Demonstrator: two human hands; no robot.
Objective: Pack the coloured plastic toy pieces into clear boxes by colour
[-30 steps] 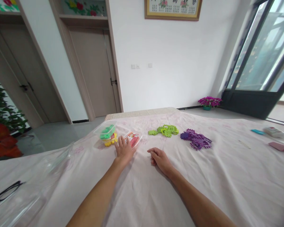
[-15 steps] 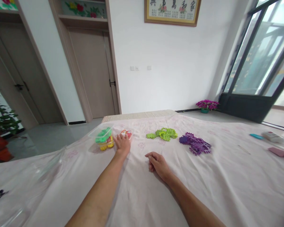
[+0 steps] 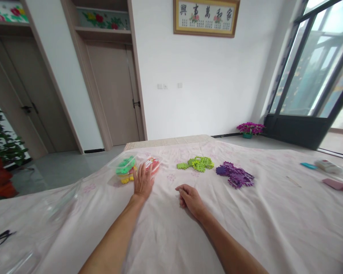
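My left hand [image 3: 143, 182] lies with fingers stretched out between a clear plastic box [image 3: 117, 176] and a red packet [image 3: 156, 166] with a printed label. Its fingertips reach the near side of the packet; whether they touch it I cannot tell. The box contains green pieces [image 3: 125, 164] and yellow pieces [image 3: 127, 179]. My right hand [image 3: 191, 198] rests on the cloth with its fingers curled in and nothing visible in it. Beyond it sit a pile of lime-green toothed pieces [image 3: 199, 163] and a pile of purple toothed pieces [image 3: 238, 175].
A pale flowered cloth [image 3: 165, 236] covers the table. At the right lie a blue object [image 3: 308, 165], a white pack [image 3: 328, 166], a pink item [image 3: 337, 184] and a thin stick [image 3: 294, 181]. Black-framed glasses [image 3: 0, 238] and clear plastic lie at the left.
My left hand has drawn back slightly toward me and left, uncovering more of the red packet. My right hand has stayed in place. The view has tilted up a little.
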